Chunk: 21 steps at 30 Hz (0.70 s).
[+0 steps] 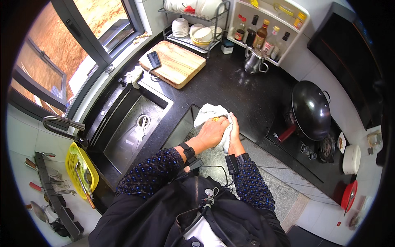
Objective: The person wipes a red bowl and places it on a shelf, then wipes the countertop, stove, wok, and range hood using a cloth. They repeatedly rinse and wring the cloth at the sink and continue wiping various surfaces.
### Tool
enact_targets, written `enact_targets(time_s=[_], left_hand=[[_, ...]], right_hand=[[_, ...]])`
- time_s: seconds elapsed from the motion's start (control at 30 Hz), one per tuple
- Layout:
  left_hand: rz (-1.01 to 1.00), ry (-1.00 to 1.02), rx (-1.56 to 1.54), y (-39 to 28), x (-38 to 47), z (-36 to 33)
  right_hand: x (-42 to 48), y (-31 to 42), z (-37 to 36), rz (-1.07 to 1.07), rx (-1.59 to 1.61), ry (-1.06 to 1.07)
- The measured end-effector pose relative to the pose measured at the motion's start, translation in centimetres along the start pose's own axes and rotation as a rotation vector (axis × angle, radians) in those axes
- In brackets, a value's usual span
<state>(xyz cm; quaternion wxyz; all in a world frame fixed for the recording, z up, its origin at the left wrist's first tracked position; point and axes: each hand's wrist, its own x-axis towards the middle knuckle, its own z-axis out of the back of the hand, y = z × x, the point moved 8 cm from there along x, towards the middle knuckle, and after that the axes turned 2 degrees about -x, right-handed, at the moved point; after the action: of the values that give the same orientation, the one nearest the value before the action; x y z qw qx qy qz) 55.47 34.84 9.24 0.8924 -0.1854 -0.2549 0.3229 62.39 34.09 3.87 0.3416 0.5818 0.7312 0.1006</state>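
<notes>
A crumpled white cloth (210, 111) is bunched between my two hands, over the front edge of the black countertop (234, 92). My left hand (213, 132) presses into it from above with bent fingers. Something small and yellow shows by those fingers, too small to name. Along the cloth's right side lies my right hand (235, 132), its fingers fairly straight and pointing away from me. Part of the cloth hangs down between the palms. Whether anything is wrapped inside is hidden.
On the left is a steel sink (123, 151) with a faucet (61, 122) and a yellow basket (70, 173). Behind stand a wooden cutting board (185, 63) bearing a phone (153, 60), a dish rack (182, 41) and a metal pitcher (253, 63). A wok (310, 109) leans at the right-hand stove.
</notes>
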Motion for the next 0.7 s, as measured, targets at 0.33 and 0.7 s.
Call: enact_targets(time_s=[0.33,0.7], left_hand=[[-0.052,0.18,0.072,11.9,2.2,5.8],[0.845,0.011,-0.32,31.5,-0.5,10.6]], right_hand=[[13.8,2.8,-4.3,0.416,-0.652,-0.323],[27.0,-1.2,-14.4,0.271,-1.464,0.303]])
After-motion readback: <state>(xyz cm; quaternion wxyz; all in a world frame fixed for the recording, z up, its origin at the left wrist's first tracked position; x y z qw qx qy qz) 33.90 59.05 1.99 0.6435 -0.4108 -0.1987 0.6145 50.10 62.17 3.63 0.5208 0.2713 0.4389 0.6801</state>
